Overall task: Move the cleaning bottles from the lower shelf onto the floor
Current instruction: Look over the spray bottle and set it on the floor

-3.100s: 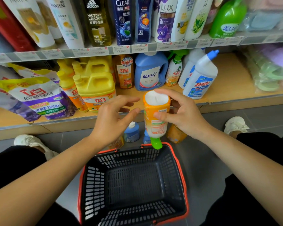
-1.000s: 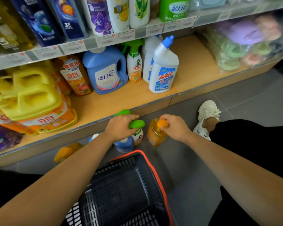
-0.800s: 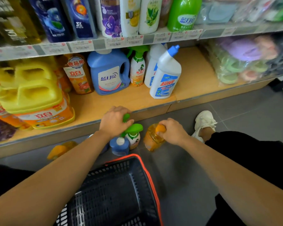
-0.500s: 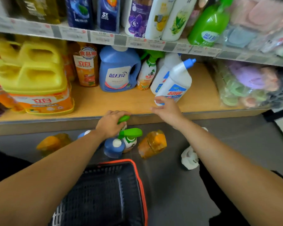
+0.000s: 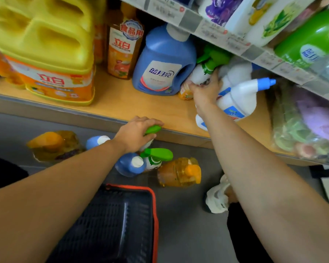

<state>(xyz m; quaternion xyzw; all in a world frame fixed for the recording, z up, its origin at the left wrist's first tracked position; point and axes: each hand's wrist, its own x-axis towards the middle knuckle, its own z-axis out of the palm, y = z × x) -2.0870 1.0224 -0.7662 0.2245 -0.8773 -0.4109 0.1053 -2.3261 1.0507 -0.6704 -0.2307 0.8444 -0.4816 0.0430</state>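
Observation:
My right hand [image 5: 204, 92] reaches deep into the lower shelf [image 5: 150, 109] and grips a white spray bottle with a green trigger [image 5: 205, 70], between the big blue detergent jug [image 5: 162, 67] and a white bottle with a blue nozzle [image 5: 241, 97]. My left hand [image 5: 135, 133] grips the green trigger of a spray bottle [image 5: 153, 129] standing on the floor. Beside it on the floor are another green-trigger bottle [image 5: 157, 155], two blue bottles with white caps [image 5: 128, 165] [image 5: 96, 141] and two orange bottles [image 5: 179, 172] [image 5: 51, 144].
Yellow jugs [image 5: 47, 48] and an orange bottle [image 5: 123, 44] fill the shelf's left. Bagged sponges [image 5: 310, 126] lie at its right. A black basket with an orange rim [image 5: 154, 215] sits on the grey floor before me. My white shoe [image 5: 216, 198] is at the right.
My right hand left the orange bottle on the floor, rose to the shelf and closed on the green-trigger spray bottle. My left hand stayed on the floor bottle's trigger. The view moved closer.

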